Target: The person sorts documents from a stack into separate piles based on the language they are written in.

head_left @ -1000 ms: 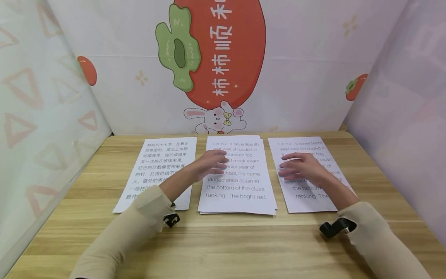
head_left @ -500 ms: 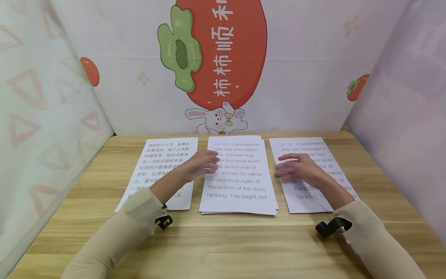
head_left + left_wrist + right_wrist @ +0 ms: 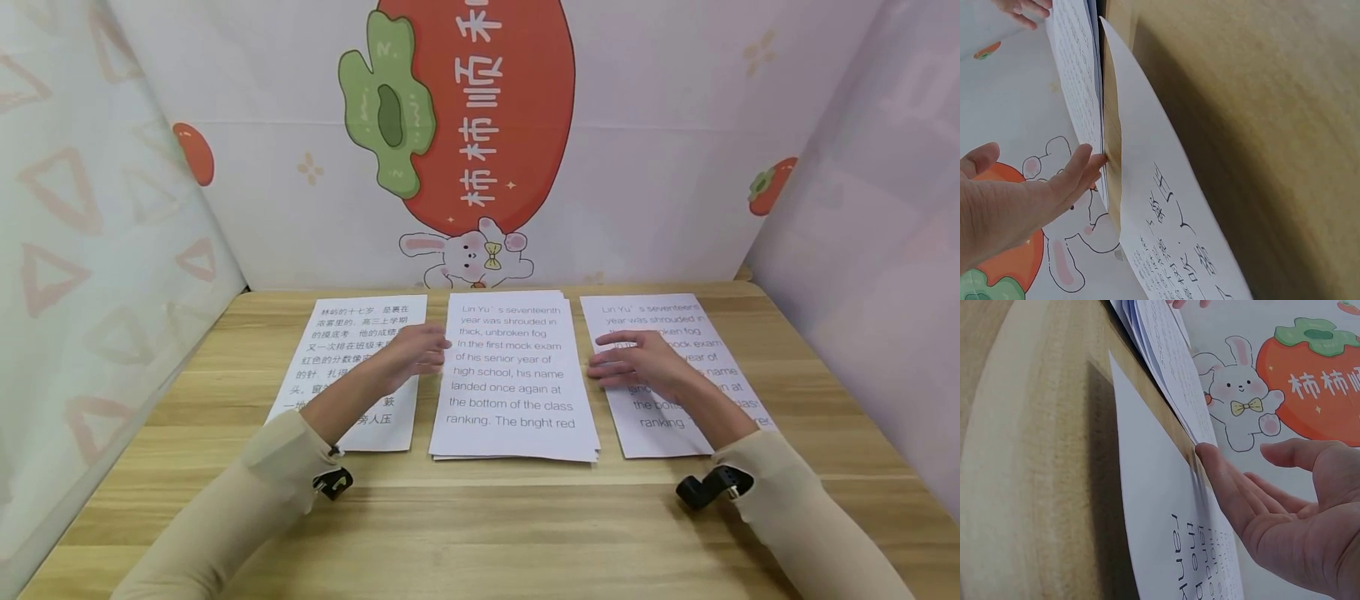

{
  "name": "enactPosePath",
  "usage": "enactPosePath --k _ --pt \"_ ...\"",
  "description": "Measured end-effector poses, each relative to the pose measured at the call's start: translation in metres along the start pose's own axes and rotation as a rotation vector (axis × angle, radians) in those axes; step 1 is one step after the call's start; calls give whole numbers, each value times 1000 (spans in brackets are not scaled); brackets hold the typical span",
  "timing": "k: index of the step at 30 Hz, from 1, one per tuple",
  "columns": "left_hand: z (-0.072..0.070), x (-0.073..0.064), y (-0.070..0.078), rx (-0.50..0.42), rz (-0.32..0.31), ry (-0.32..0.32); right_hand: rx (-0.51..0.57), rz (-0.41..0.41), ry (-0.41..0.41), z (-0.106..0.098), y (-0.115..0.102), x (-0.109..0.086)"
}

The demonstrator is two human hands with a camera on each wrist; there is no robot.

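Three lots of printed paper lie side by side on the wooden table. On the left is a sheet with Chinese text [image 3: 337, 333]; the middle holds a stack of sheets with English text [image 3: 510, 392]; to the right lies another English-text sheet [image 3: 637, 312]. My left hand [image 3: 408, 354] hovers above the Chinese sheet, its fingertips close to the stack's left edge. Over the right sheet is my right hand [image 3: 645, 362], fingers pointing at the stack's right edge. Both hands have relaxed fingers and hold nothing. In the wrist views, the near edges of both outer sheets curl up from the table.
The wooden table [image 3: 480, 525] extends in front of the papers. Behind them stands a white backdrop [image 3: 645, 200] with a persimmon and a rabbit. Patterned side panels [image 3: 127, 250] close in the left and right. A black wrist camera [image 3: 333, 482] sits at my left cuff.
My left hand has moved left, from over the middle stack to over the Chinese sheet. The right hand has shifted slightly left. The papers keep their places.
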State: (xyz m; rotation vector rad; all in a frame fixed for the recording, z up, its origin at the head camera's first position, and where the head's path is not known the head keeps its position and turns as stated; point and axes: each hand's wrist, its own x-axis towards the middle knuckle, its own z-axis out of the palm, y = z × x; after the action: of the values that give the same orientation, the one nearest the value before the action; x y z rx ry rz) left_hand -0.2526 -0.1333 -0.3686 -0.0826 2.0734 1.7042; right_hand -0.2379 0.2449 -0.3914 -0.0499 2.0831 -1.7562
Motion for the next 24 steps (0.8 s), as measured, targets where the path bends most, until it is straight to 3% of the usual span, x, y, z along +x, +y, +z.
enactPosePath --k 24 --pt "-5 -5 -1 -43 -22 0 26 7 -38 5 -2 3"
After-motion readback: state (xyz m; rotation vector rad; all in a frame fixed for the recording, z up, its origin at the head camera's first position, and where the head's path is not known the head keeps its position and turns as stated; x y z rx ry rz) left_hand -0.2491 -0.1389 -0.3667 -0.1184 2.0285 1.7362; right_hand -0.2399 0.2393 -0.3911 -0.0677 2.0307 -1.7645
